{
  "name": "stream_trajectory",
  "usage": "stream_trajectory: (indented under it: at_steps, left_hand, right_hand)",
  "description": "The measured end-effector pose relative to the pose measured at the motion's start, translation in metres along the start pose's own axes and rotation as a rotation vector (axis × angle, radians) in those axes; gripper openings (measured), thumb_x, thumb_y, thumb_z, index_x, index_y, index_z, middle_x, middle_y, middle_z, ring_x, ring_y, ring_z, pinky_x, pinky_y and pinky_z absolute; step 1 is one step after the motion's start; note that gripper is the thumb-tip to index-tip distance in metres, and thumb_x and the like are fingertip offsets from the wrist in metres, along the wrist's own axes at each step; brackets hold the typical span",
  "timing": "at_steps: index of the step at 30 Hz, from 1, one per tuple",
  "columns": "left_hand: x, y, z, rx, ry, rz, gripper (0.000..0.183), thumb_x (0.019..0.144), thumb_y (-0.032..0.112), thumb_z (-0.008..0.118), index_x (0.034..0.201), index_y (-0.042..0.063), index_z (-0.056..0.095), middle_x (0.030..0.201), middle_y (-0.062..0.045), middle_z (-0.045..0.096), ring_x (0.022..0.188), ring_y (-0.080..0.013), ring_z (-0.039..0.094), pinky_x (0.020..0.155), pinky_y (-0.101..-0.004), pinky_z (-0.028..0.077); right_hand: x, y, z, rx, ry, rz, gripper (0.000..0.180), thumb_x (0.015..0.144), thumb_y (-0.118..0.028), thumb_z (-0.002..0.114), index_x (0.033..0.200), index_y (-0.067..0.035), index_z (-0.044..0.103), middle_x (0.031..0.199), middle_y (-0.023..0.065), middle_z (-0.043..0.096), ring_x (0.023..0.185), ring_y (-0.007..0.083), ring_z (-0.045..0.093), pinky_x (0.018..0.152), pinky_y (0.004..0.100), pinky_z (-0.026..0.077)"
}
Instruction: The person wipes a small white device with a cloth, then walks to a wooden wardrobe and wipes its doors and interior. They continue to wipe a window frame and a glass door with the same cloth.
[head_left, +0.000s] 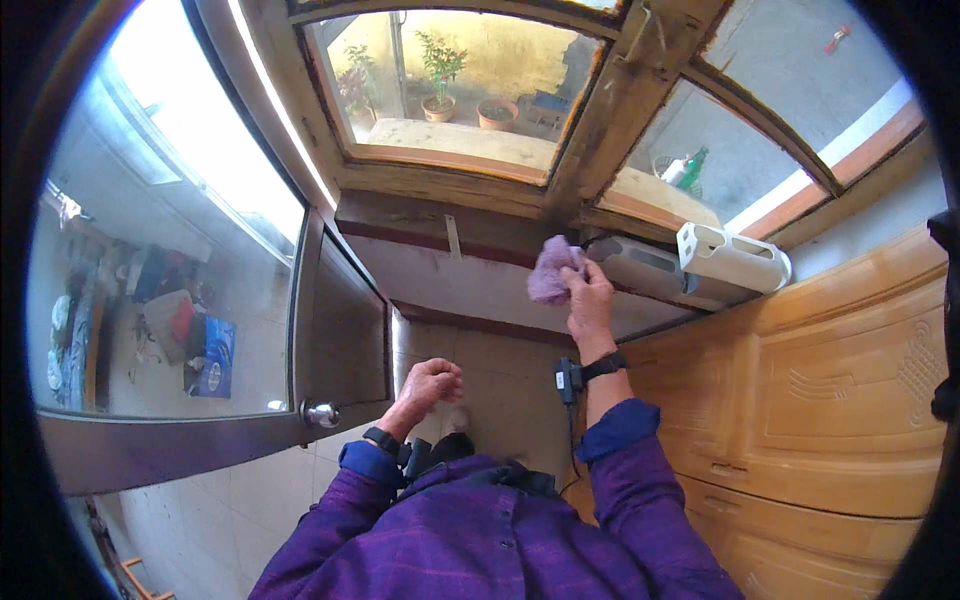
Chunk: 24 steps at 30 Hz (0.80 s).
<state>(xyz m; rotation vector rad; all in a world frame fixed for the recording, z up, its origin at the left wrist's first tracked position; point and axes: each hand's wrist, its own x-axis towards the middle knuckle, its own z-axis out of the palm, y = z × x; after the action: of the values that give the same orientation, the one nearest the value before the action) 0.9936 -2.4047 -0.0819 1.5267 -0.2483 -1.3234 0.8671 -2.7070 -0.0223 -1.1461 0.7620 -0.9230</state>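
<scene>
My right hand grips a crumpled purple cloth in front of the wooden window frame, above the dark windowsill. A white plastic holder lies on the sill's right part, with a grey one beside it, close to the right hand. My left hand hangs lower, in front of my body, its fingers loosely curled; nothing shows in it. A strap with a small black device is on each wrist. A metal latch sits at the sill's edge.
To the left stands a dark glass-paned door with a round metal knob. On the right is a carved wooden cabinet. Potted plants and a green bottle show through the window panes. Tiled floor lies below.
</scene>
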Motion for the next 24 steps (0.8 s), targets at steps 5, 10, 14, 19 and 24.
stream_trajectory:
  at_steps: [5, 10, 14, 19, 24]
  left_hand:
    - [0.004, 0.006, -0.033, -0.04, 0.011, 0.014, 0.012, 0.097, 0.008, 0.063, 0.107, 0.002, 0.067, 0.092, -0.008, 0.072, 0.078, -0.0178, 0.073, 0.072, -0.0302, 0.059]
    - [0.008, 0.009, -0.057, -0.089, 0.031, 0.016, 0.013, 0.098, 0.009, 0.062, 0.108, 0.002, 0.067, 0.091, -0.007, 0.073, 0.077, -0.0167, 0.072, 0.07, -0.029, 0.059]
    - [0.015, 0.01, -0.058, -0.09, 0.056, 0.01, 0.013, 0.098, 0.01, 0.061, 0.107, 0.002, 0.067, 0.091, -0.007, 0.072, 0.075, -0.0164, 0.072, 0.069, -0.0289, 0.058]
    - [0.022, 0.003, -0.052, -0.084, 0.086, 0.019, 0.013, 0.097, 0.01, 0.063, 0.107, 0.002, 0.068, 0.09, -0.007, 0.072, 0.075, -0.0165, 0.071, 0.069, -0.0292, 0.058]
    - [0.017, 0.005, -0.051, -0.109, 0.16, 0.021, 0.015, 0.097, 0.008, 0.061, 0.109, 0.002, 0.068, 0.092, -0.007, 0.072, 0.076, -0.0167, 0.071, 0.069, -0.03, 0.058]
  right_hand:
    - [0.013, -0.029, 0.038, 0.067, 0.036, 0.03, 0.023, 0.091, -0.004, 0.07, 0.114, 0.0, 0.07, 0.107, 0.0029, 0.07, 0.093, 0.0131, 0.064, 0.085, 0.0304, 0.053]
    - [0.046, -0.16, 0.06, -0.035, 0.14, -0.349, 0.03, 0.094, -0.007, 0.069, 0.123, 0.003, 0.067, 0.118, 0.0079, 0.07, 0.105, 0.0185, 0.064, 0.097, 0.0329, 0.051]
    - [0.059, -0.229, 0.078, -0.207, 0.229, -0.688, 0.035, 0.095, -0.004, 0.068, 0.128, 0.004, 0.066, 0.123, 0.009, 0.07, 0.109, 0.0194, 0.065, 0.097, 0.0335, 0.053]
    - [0.08, -0.176, 0.074, -0.73, 0.127, -0.931, 0.033, 0.088, -0.002, 0.067, 0.12, -0.008, 0.071, 0.12, 0.003, 0.066, 0.107, 0.016, 0.064, 0.094, 0.0302, 0.052]
    - [0.077, -0.118, 0.065, -0.786, 0.051, -0.772, 0.032, 0.083, -0.001, 0.066, 0.115, -0.003, 0.073, 0.113, 0.0158, 0.072, 0.108, 0.0342, 0.068, 0.099, 0.0392, 0.052]
